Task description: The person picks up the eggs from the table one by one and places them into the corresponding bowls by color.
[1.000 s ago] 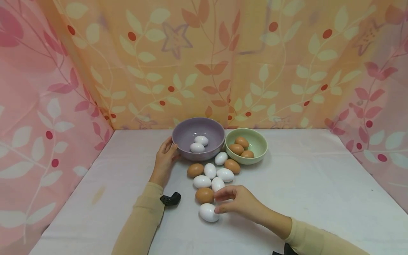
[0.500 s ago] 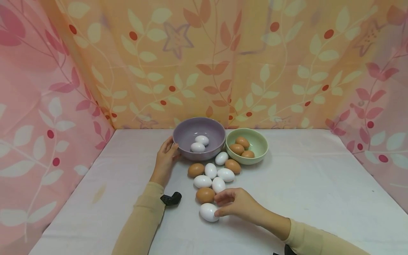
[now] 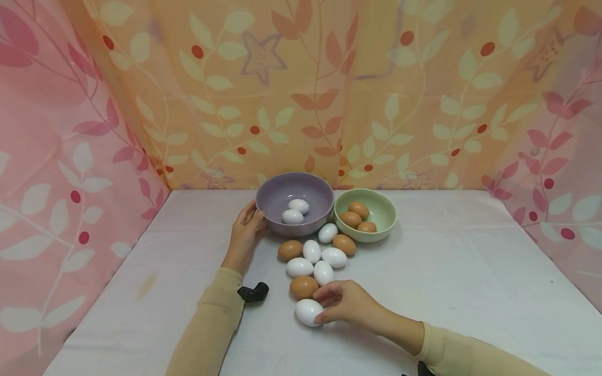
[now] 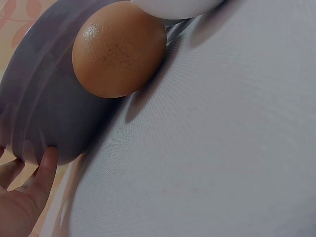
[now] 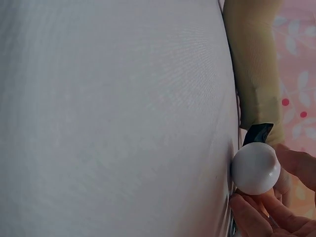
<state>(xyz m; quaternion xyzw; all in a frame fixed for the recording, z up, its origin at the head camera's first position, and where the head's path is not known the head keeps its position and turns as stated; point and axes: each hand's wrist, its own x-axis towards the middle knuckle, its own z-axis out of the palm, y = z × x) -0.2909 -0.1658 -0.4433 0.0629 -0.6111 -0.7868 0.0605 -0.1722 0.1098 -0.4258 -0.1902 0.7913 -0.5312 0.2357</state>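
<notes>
At the purple bowl (image 3: 296,230), my left hand (image 3: 243,232) rests its thumb and fingers against the outer left wall. Two white eggs (image 3: 293,216) lie inside that bowl. My right hand (image 3: 350,304) has its thumb and fingertips around the right end of the nearest white egg (image 3: 308,312), which sits on the table. In the right wrist view the egg (image 5: 254,168) shows between thumb and fingers. Just behind it lies a brown egg (image 3: 303,287). Another brown egg (image 4: 118,49) looms close in the left wrist view, in front of the bowl.
A green bowl (image 3: 367,236) with three brown eggs (image 3: 358,210) touches or nearly touches the purple one on the right. Several white and brown eggs, among them a brown egg (image 3: 344,245), cluster in front of both bowls. Patterned cloth (image 3: 301,130) stands behind the white-covered table (image 3: 447,271).
My right hand has shifted slightly left and down, its fingertips closing in around the nearest white egg. The left hand stays at the purple bowl. The eggs keep their places.
</notes>
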